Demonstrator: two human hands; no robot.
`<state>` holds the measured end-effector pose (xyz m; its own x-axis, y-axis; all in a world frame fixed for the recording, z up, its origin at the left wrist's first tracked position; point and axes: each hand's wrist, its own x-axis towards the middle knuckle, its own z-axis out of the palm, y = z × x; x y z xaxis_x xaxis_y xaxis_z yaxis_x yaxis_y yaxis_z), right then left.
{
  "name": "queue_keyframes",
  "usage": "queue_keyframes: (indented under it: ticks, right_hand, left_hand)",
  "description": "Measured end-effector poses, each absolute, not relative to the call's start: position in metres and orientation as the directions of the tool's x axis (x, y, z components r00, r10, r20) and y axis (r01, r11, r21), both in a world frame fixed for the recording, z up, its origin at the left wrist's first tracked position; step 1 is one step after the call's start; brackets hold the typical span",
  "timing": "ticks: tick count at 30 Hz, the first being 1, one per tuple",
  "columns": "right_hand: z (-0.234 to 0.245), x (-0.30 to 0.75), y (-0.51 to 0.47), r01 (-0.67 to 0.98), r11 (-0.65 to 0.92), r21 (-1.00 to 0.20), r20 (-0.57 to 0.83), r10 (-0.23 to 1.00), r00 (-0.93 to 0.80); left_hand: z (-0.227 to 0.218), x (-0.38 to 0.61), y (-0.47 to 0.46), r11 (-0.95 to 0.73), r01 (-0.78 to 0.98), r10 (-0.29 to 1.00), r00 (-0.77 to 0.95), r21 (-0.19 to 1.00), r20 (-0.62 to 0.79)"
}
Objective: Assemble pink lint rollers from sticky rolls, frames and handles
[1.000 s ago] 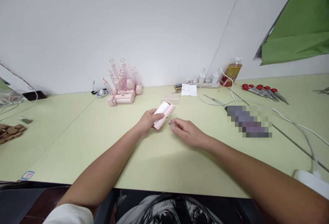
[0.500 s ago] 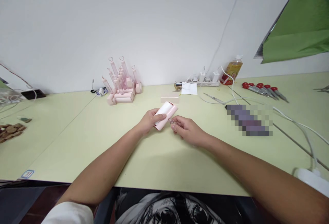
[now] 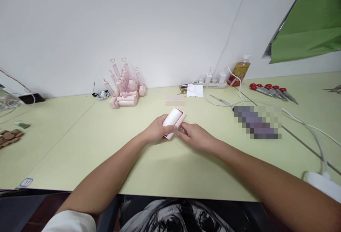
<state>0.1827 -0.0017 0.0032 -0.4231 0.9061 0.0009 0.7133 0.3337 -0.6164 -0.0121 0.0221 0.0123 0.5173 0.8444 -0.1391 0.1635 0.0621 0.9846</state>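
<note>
My left hand (image 3: 157, 130) grips a pink casing with a white roll (image 3: 172, 117) in it, thumb across the front, tilted above the table. Close against its lower right side is my right hand (image 3: 195, 136), fingers pinched on a small clear piece (image 3: 182, 129), mostly hidden by the fingers. Whether that piece is joined to the casing I cannot tell. Just beyond the hands lies a flat pale pink strip (image 3: 174, 100). Farther back on the left, several pink casings (image 3: 127, 100) are grouped, with clear-and-pink stems (image 3: 125, 70) ending in heart-shaped loops standing up.
Along the wall are a power strip (image 3: 214, 84) with chargers, a white paper (image 3: 195, 90) and a bottle (image 3: 239, 70). Red-ended tools (image 3: 274, 91) and a pixelated dark object (image 3: 257, 122) lie to the right, with white cables (image 3: 301, 122). Brown round pieces (image 3: 9, 138) sit far left.
The casing has shifted slightly down and right, and turned a little in my left hand. My right hand has come closer, its fingers now partly behind the casing.
</note>
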Motion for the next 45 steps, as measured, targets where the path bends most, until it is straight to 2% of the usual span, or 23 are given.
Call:
queue_keyframes:
  ticks: [6, 12, 16, 21, 27, 33, 39, 45]
  right_hand:
    - [-0.001, 0.182, 0.000, 0.670, 0.288, -0.684, -0.012, 0.914, -0.405]
    - [0.000, 0.184, 0.001, 0.574, 0.234, -0.785, -0.002, 0.925, -0.380]
    - [0.003, 0.186, 0.003, 0.653, 0.227, -0.723, 0.001, 0.945, -0.327]
    - [0.004, 0.189, 0.004, 0.754, 0.223, -0.618, -0.058, 0.943, -0.327]
    - [0.008, 0.191, 0.003, 0.769, 0.230, -0.597, -0.070, 0.940, -0.335]
    - [0.002, 0.194, 0.010, 0.691, 0.207, -0.692, -0.024, 0.951, -0.309]
    - [-0.007, 0.190, 0.013, 0.489, 0.222, -0.844, 0.070, 0.949, -0.309]
    - [-0.010, 0.188, 0.012, 0.473, 0.215, -0.854, 0.089, 0.958, -0.273]
  left_hand:
    - [0.012, -0.009, 0.020, 0.077, 0.145, 0.829, 0.540, 0.986, -0.144]
    - [0.015, -0.005, 0.018, 0.003, 0.183, 0.873, 0.479, 0.983, -0.092]
    - [0.016, -0.007, 0.020, 0.016, 0.210, 0.899, 0.424, 0.978, -0.106]
    - [0.017, -0.012, 0.025, 0.048, 0.224, 0.923, 0.362, 0.973, -0.129]
    - [0.016, -0.016, 0.033, 0.059, 0.221, 0.939, 0.317, 0.973, -0.129]
    - [0.016, -0.031, 0.048, 0.095, 0.187, 0.954, 0.262, 0.978, -0.143]
    - [0.012, -0.046, 0.059, 0.149, 0.107, 0.921, 0.347, 0.983, -0.178]
    - [0.011, -0.046, 0.056, 0.140, 0.111, 0.905, 0.390, 0.984, -0.173]
